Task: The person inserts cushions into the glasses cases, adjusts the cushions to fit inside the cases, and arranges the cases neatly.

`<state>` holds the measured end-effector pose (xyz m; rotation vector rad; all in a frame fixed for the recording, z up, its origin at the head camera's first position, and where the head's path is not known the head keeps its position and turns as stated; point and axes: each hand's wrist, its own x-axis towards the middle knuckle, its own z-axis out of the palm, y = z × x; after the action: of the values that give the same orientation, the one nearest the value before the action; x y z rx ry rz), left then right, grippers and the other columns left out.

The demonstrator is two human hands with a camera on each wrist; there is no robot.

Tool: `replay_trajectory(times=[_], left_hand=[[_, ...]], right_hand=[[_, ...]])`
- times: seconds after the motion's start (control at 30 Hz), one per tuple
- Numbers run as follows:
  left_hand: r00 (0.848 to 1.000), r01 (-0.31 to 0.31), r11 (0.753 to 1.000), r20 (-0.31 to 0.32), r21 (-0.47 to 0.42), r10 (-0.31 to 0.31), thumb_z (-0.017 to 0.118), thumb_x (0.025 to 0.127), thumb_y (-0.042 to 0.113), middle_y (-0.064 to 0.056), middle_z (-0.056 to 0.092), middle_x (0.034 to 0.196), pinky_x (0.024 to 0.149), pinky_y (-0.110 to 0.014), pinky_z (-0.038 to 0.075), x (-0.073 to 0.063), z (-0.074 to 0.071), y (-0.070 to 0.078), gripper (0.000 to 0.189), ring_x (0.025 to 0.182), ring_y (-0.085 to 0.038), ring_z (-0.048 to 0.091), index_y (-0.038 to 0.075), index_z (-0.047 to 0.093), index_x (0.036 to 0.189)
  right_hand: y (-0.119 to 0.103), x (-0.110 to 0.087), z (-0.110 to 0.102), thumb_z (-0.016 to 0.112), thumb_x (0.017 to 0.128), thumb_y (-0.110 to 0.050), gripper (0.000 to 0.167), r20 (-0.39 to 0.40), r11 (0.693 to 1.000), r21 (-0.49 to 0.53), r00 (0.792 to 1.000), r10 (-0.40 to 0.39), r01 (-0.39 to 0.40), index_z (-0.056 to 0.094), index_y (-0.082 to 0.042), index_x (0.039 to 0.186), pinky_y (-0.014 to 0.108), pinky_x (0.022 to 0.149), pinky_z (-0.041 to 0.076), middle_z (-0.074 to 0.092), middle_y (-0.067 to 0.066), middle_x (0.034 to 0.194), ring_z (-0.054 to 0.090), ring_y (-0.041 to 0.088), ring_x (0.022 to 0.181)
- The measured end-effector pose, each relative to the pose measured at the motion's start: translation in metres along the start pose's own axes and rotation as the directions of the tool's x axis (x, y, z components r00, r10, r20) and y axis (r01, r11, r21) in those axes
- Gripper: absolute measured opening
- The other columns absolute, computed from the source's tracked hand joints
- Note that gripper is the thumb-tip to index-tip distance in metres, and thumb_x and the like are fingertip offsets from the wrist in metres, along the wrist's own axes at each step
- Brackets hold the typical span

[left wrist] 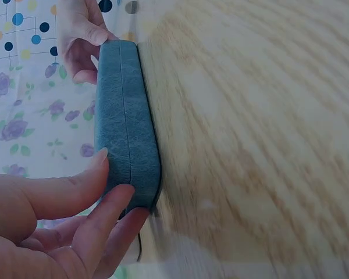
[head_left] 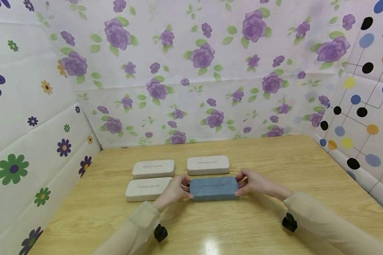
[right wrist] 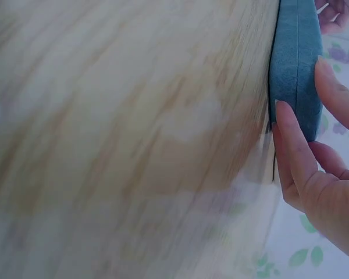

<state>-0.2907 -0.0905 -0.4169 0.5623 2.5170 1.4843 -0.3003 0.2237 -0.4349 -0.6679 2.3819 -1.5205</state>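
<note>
A blue glasses case (head_left: pixel 214 189) with faint lettering on its lid lies lengthwise at the front right of a group of cases. My left hand (head_left: pixel 175 191) grips its left end, thumb and fingertips on the corner. At the opposite end my right hand (head_left: pixel 253 182) holds it the same way. The left wrist view shows the seam along the long side of the blue case (left wrist: pixel 125 116), its lower edge close over the tabletop. In the right wrist view, fingers (right wrist: pixel 294 133) and thumb press around the near end of the case.
Three white cases stand close by: one behind the blue case (head_left: pixel 208 165), one at the back left (head_left: pixel 154 169), and one at the front left (head_left: pixel 146 188), partly behind my left hand. The wooden table (head_left: pixel 223 226) meets flowered cloth walls (head_left: pixel 185 92) at the back and sides.
</note>
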Motion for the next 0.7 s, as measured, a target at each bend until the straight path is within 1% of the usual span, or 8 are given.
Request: replay_trajectory(times=[0.13,0.27,0.4,0.5,0.57,0.63,0.7], left_hand=[[1.0,-0.005,1.0,-0.012,0.031,0.006,0.076,0.061,-0.014,-0.018,0.058,0.09,0.062,-0.03,0.051,-0.001,-0.003,-0.002,0.045,0.079,-0.031,0.062,-0.011,0.051,0.098],[1.0,-0.019,0.998,-0.018,0.066,0.021,0.077,0.062,-0.013,-0.017,0.058,0.091,0.062,-0.029,0.051,-0.001,-0.005,-0.004,0.045,0.079,-0.03,0.061,-0.011,0.052,0.099],[1.0,-0.013,0.997,-0.018,0.074,0.014,0.076,0.063,-0.012,-0.017,0.058,0.093,0.063,-0.029,0.051,-0.001,-0.007,-0.005,0.045,0.081,-0.03,0.061,-0.011,0.052,0.101],[1.0,0.002,0.998,-0.014,0.069,-0.001,0.075,0.066,-0.01,-0.019,0.058,0.097,0.064,-0.03,0.051,-0.002,-0.006,-0.004,0.045,0.085,-0.031,0.06,-0.011,0.052,0.104],[1.0,0.007,0.997,-0.008,0.078,-0.007,0.075,0.067,-0.009,-0.022,0.056,0.101,0.065,-0.03,0.051,-0.003,-0.005,-0.003,0.049,0.087,-0.033,0.059,-0.012,0.051,0.11],[1.0,0.008,0.993,-0.005,0.114,-0.007,0.074,0.071,-0.006,-0.024,0.054,0.107,0.067,-0.031,0.051,-0.005,-0.006,0.001,0.052,0.09,-0.034,0.058,-0.011,0.049,0.117],[1.0,-0.013,0.98,-0.017,0.2,0.017,0.073,0.073,-0.003,-0.025,0.053,0.111,0.07,-0.034,0.05,-0.008,-0.01,0.009,0.055,0.093,-0.035,0.057,-0.01,0.047,0.121]], right_hand=[[0.001,0.004,0.004,0.08,0.066,-0.004,0.047,-0.002,1.0,0.013,1.0,0.011,-0.011,0.047,0.007,0.098,0.031,0.067,0.051,0.05,0.015,0.098,0.058,0.028,0.085],[0.0,0.007,0.006,0.08,0.066,-0.002,0.048,-0.005,1.0,0.03,1.0,0.0,0.0,0.046,0.009,0.098,0.031,0.068,0.051,0.05,0.017,0.099,0.058,0.03,0.086],[0.0,0.007,0.007,0.079,0.068,-0.003,0.048,-0.002,0.999,0.048,1.0,-0.002,0.002,0.046,0.01,0.1,0.032,0.068,0.051,0.049,0.017,0.099,0.057,0.031,0.087],[0.001,0.004,0.007,0.078,0.069,-0.004,0.047,0.002,0.998,0.064,1.0,-0.008,0.008,0.047,0.009,0.101,0.032,0.069,0.051,0.049,0.018,0.1,0.057,0.032,0.089],[0.004,0.001,0.006,0.077,0.071,-0.005,0.048,0.006,0.996,0.086,1.0,-0.013,0.012,0.047,0.011,0.104,0.033,0.07,0.051,0.049,0.019,0.101,0.057,0.033,0.091],[0.005,-0.004,0.004,0.075,0.074,-0.007,0.051,0.001,0.995,0.102,1.0,-0.021,0.021,0.045,0.013,0.11,0.034,0.07,0.051,0.048,0.023,0.105,0.056,0.034,0.092],[0.006,-0.01,-0.002,0.073,0.077,-0.007,0.055,-0.028,0.992,0.12,0.999,-0.032,0.035,0.042,0.015,0.116,0.037,0.07,0.051,0.046,0.029,0.108,0.055,0.037,0.093]])
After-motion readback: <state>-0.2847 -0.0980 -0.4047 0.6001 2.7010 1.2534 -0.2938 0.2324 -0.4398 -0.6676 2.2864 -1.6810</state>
